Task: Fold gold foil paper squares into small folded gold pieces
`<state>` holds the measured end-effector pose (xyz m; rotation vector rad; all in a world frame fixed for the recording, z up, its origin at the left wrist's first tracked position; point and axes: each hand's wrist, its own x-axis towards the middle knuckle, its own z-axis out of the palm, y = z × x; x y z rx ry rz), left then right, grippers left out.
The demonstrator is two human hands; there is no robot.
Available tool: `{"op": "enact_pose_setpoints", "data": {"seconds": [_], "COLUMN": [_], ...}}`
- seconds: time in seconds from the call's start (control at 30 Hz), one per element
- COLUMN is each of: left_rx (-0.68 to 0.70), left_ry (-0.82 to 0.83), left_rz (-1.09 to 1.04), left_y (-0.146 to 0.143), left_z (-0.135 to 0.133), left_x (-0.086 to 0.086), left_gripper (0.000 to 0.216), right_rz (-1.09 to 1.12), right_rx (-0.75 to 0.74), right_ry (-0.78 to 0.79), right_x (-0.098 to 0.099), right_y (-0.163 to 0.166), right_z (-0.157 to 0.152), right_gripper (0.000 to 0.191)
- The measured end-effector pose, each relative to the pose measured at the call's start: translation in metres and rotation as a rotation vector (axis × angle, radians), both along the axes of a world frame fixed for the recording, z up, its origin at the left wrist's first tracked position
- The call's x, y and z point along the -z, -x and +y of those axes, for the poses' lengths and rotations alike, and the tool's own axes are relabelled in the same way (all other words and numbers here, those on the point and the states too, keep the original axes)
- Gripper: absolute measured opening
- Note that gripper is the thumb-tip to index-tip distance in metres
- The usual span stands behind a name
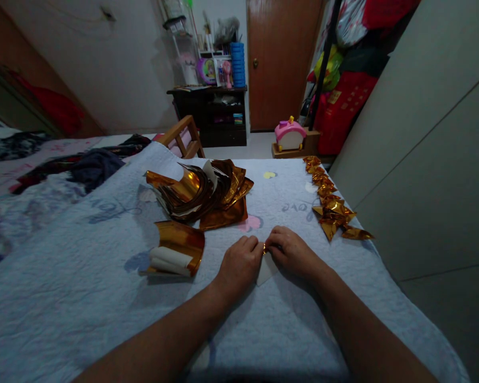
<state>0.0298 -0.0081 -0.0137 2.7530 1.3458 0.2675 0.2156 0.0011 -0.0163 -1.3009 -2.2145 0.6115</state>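
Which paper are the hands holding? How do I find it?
On the pale blue quilt, look where the left hand and right hand meet. The small paper under them shows white, unlike the curly gold pile and the folded gold row.

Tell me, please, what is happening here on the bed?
A person's left hand and right hand pinch a small gold paper sheet, white side up, on the blue quilt. A pile of gold sheets lies ahead, a curled gold sheet to the left, and a row of folded gold pieces to the right.
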Motion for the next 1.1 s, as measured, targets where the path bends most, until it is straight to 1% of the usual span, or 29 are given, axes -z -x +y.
{"op": "enact_pose_setpoints", "data": {"seconds": [0.33,0.67,0.87,1.1], "left_rx": [-0.015,-0.007,-0.032,-0.051], "left_ry": [0.01,0.005,0.024,0.021], "left_rz": [-0.01,-0.001,0.018,0.021], "left_y": [0.0011,0.0005,-0.001,0.0007], "left_z": [-0.001,-0.0025,-0.0045,-0.0063], "left_x": [0.0001,0.0011,-0.0009,-0.0013], "left_gripper": [0.011,0.009,0.012,0.009], "right_rz": [-0.003,0.003,0.006,-0.016], "right_rx": [0.013,0.007,0.004,0.01], "right_ry": [-0.012,-0.017,-0.01,0.002], "right_x": [0.0063,0.0067,0.0083,0.0073], "right_y": [0.0001,0.0,-0.0006,0.0003], "right_z": [0.0012,0.0014,0.0027,0.0024], "right_gripper": [0.02,0.02,0.021,0.02]}}
